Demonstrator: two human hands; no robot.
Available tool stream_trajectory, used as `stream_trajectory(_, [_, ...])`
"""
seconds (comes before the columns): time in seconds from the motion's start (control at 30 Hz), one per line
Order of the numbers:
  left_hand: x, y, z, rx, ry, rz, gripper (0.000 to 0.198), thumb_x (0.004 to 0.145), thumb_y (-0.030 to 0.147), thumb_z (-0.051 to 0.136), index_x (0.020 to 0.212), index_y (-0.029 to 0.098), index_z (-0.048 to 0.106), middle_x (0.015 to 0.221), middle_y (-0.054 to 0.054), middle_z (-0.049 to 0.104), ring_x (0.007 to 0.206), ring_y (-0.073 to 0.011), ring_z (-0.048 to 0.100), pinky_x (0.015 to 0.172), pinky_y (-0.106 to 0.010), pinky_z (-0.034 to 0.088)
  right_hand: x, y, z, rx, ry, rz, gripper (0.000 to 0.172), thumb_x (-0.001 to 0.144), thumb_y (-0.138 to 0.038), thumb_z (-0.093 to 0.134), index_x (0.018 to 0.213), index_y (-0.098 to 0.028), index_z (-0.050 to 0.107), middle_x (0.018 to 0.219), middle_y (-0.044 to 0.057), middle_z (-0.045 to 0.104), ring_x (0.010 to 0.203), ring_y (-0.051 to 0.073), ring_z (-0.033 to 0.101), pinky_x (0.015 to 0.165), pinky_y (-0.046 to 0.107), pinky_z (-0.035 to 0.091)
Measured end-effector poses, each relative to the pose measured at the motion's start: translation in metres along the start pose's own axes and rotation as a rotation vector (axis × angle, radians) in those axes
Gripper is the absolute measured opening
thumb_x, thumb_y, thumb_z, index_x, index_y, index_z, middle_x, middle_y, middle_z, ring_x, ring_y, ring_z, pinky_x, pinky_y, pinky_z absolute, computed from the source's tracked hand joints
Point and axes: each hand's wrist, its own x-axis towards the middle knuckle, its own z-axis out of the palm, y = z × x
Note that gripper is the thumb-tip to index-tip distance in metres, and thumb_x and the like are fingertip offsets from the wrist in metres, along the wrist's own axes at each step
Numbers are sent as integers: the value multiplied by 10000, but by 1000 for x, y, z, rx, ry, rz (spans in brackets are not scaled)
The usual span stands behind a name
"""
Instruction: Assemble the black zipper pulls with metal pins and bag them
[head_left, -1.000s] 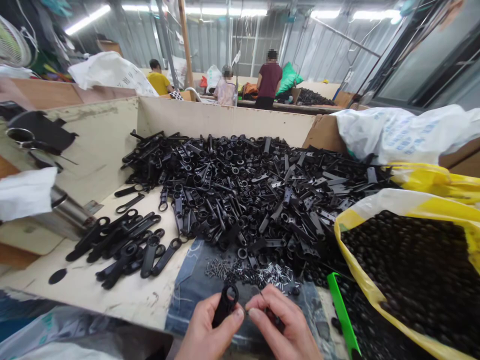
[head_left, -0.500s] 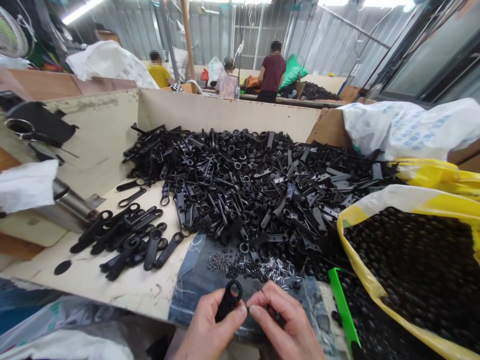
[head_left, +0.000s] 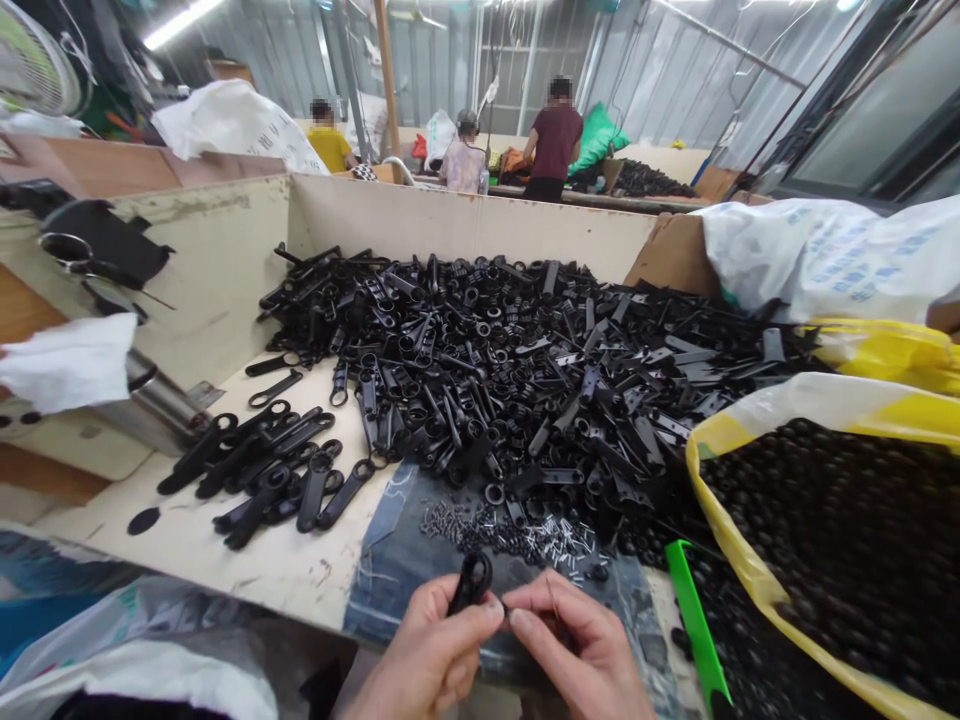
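Black plastic zipper pull pinched in left hand, right hand just beside it holding something too small to tell, a few pulls laid apart on cream surface, large black pull heap remaining

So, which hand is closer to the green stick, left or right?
Right. The right hand is just left of the green stick, not touching it. The left hand is farther away, on the right hand's other side.

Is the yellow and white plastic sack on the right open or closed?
Open: its yellow and white rim spreads wide, and many dark round parts show inside.
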Motion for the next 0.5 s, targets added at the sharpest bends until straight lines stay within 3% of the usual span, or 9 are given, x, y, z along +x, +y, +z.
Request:
stream_trajectory(0.17, [6,-11,-1,-44,35,-71,505,577,563,886,768,238,550,323,185,324,312,-12,122,377,-197,87,0,-2,-6,-81,-7,-102,106,927,-317,728,905,-243,801,685,-8,628,588,148,574,538,225,448])
stream_trajectory(0.3, [4,-10,3,-50,57,-104,554,542,586,892,787,243,532,319,181,351,304,-13,140,383,-207,81,-1,0,-5,-117,-4,-194,65,921,-234,711,930,-235,776,702,-3,656,590,149,608,539,216,468])
stream_trajectory(0.5, [-4,-2,8,-42,-115,-90,482,634,567,843,838,234,559,372,145,423,316,-30,234,395,-214,144,-5,4,-1,-127,89,-183,67,941,-257,680,935,-245,746,711,-10,619,580,150,606,526,214,474])
